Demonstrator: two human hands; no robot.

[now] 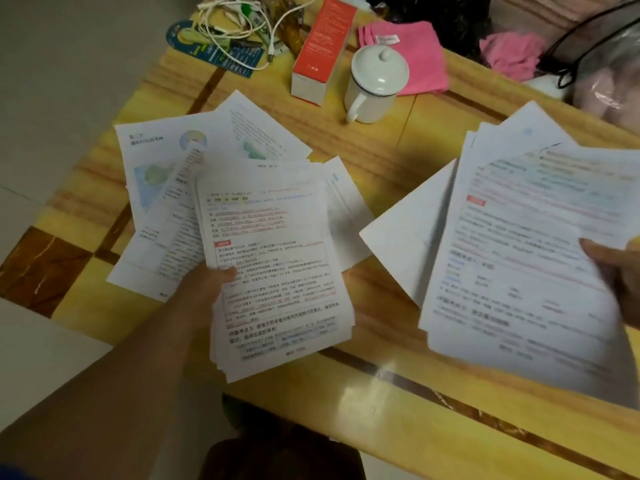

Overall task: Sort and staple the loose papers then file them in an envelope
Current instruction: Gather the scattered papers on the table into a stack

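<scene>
My left hand (pixel 207 285) grips a stack of printed pages (pixel 277 271) by its left edge, thumb on top, holding it over the table. Under and behind that stack, loose sheets with maps and coloured pictures (pixel 162 161) lie fanned out on the wood. My right hand (pixel 613 271) pinches a second, blurred bundle of printed pages (pixel 526 237) at its right edge, thumb on top. A blank white sheet (pixel 412 237) sticks out at that bundle's left side. No stapler or envelope is in view.
The yellow wooden table (pixel 398 157) has dark inlaid strips. At the back stand a white lidded mug (pixel 375 81), a red and white box (pixel 322 50), a pink cloth (pixel 419 53), tangled cables (pixel 239 26) and a clear bag (pixel 609 74).
</scene>
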